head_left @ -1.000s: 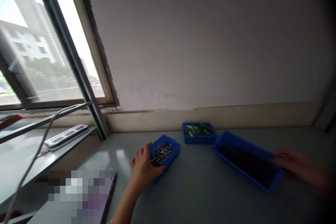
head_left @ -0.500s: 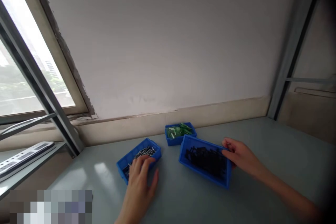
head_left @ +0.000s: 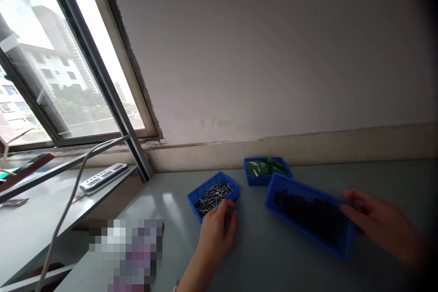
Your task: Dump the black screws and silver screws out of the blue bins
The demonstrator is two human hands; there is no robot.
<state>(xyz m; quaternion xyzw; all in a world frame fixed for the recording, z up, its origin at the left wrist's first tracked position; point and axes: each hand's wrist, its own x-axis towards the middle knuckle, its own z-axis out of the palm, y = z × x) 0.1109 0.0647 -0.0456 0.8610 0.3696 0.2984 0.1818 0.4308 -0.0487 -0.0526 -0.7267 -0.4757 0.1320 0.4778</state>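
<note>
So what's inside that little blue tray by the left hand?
The small blue tray holds a loose heap of thin silvery metal pins. The left hand covers its near corner, so that part is hidden.

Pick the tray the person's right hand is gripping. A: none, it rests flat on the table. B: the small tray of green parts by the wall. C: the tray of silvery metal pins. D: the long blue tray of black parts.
D: the right hand grips the near end rim of the long blue tray of black parts, while the left hand is at the pin tray.
</note>
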